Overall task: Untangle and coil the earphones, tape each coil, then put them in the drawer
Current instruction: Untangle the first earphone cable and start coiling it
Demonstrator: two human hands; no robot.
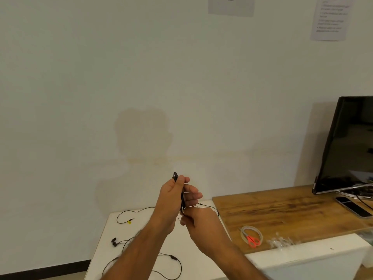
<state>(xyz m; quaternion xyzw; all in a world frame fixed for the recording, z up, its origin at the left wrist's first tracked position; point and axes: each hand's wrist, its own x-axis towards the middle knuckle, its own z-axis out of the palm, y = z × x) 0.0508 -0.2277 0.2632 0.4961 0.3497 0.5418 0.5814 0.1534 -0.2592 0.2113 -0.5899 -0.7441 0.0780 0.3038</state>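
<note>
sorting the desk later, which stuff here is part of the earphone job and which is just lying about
Job:
- earphone cable being coiled, held by left hand and right hand
- loose earphones on the white table
- tape roll
- red scissors

Lying about:
- monitor
- phone
- wall papers

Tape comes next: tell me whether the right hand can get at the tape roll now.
Probably not yet: the right hand pinches the earphone cable. The tape roll lies unobstructed beside it, scissors lying across it.
</note>
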